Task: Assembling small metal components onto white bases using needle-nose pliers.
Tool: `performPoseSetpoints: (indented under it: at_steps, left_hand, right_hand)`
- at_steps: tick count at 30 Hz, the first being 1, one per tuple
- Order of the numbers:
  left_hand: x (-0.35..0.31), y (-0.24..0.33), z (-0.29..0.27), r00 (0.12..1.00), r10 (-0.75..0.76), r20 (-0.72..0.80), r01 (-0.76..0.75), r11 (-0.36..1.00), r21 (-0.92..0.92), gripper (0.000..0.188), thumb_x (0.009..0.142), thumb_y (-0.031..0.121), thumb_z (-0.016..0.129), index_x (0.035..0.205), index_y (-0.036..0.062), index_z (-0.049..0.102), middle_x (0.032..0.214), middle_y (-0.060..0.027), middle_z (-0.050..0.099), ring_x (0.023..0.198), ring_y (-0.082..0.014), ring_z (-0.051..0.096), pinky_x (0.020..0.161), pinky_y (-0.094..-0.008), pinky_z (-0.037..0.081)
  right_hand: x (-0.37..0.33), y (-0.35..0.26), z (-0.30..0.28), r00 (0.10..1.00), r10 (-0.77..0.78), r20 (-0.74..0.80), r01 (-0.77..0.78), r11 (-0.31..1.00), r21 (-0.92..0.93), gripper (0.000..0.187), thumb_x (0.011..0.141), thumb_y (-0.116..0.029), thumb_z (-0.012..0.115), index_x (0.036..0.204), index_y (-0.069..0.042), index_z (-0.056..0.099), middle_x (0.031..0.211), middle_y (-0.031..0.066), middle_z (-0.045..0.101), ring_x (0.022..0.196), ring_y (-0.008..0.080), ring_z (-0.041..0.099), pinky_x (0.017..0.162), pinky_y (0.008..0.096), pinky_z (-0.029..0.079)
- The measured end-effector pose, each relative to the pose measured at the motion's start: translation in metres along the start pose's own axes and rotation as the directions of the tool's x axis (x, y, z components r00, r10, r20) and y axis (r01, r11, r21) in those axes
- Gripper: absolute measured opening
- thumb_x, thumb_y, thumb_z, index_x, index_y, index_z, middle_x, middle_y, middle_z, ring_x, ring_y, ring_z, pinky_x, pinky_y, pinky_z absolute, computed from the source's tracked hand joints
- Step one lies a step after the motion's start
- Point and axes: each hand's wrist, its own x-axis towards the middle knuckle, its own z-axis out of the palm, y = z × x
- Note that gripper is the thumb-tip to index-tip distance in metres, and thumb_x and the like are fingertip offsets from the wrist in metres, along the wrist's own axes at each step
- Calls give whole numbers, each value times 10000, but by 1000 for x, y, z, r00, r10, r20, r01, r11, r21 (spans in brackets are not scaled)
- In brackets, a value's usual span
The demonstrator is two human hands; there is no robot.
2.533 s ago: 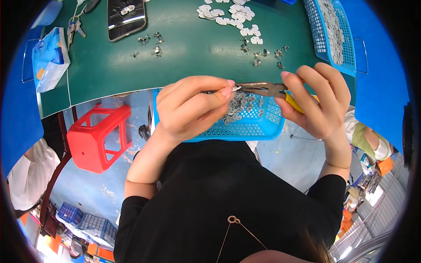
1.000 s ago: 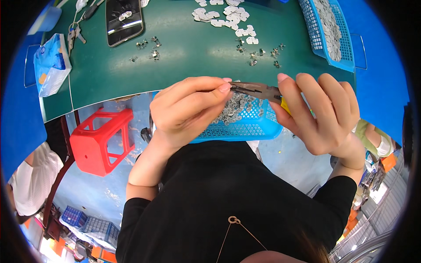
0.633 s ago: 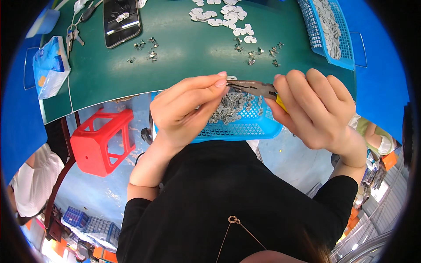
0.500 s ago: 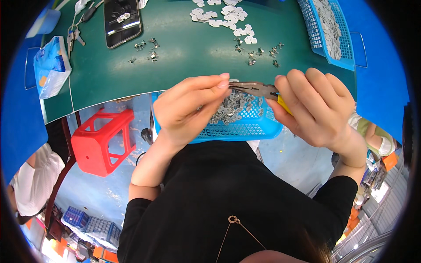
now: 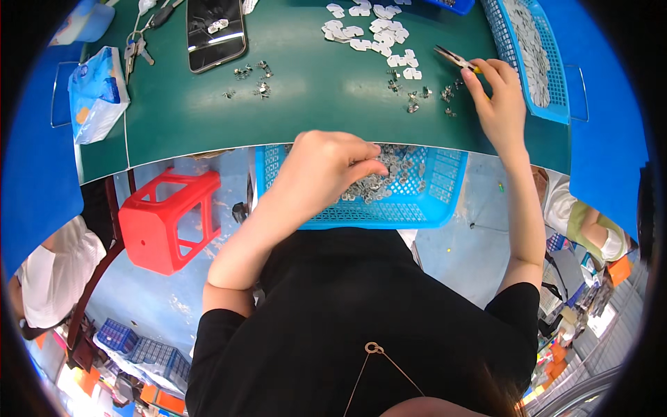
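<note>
My left hand (image 5: 326,163) hangs over the blue basket (image 5: 424,208) on my lap, fingertips pinched above the heap of small metal parts (image 5: 379,182) inside it; I cannot tell whether a part is between them. My right hand (image 5: 495,94) is stretched out over the green table (image 5: 299,104) and holds pliers (image 5: 455,59) with a yellow handle. The pliers' tip points left, toward a few loose metal parts (image 5: 420,94) and a cluster of white pieces (image 5: 368,31).
A phone (image 5: 215,31), keys (image 5: 135,52) and a blue tissue pack (image 5: 97,94) lie at the table's left. Small metal clips (image 5: 253,76) sit near the phone. Another blue basket (image 5: 531,55) stands at the right. A red stool (image 5: 170,219) is below.
The hands have parted. My right hand carried the pliers up and right onto the table. My left hand dropped to the parts in the lap basket.
</note>
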Motion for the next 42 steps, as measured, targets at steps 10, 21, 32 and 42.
performPoseSetpoints:
  at_steps: [10, 21, 32, 42]
  left_hand:
    - [113, -24, -44, 969, 192, -156, -37, 736, 676, 116, 722, 161, 654, 791, 67, 655, 832, -108, 598, 819, -295, 579, 710, -370, 473]
    - [70, -8, -93, 928, -142, -346, 113, 988, -103, 163, 813, 108, 631, 962, 75, 689, 853, -94, 686, 674, -173, 622, 633, -253, 467]
    - [-36, -32, -94, 718, -372, -588, 211, 922, -326, 182, 812, 120, 665, 972, 34, 663, 878, -4, 643, 754, -38, 549, 563, -159, 422]
    - [-41, -41, -89, 751, -411, -517, 168, 876, -452, 168, 820, 27, 626, 984, -5, 648, 874, -42, 626, 777, -81, 575, 661, -210, 515]
  right_hand:
    - [14, 30, 37, 997, -10, -83, 7, 999, -34, 320, 896, -288, 519, 1110, -62, 589, 1082, 145, 550, 991, 303, 521, 864, 357, 407]
    - [9, -108, 4, 990, -109, -95, 141, 876, 462, 184, 790, -77, 644, 971, -50, 661, 980, 79, 628, 891, 217, 599, 776, 287, 467]
    - [34, -198, 82, 951, -247, -186, 309, 742, 595, 168, 699, -94, 707, 853, -49, 655, 831, 68, 584, 772, 224, 565, 639, 314, 469]
    - [36, -174, 74, 911, -378, -161, 410, 803, 432, 159, 708, -14, 661, 861, -49, 634, 844, 74, 563, 801, 242, 551, 668, 314, 463]
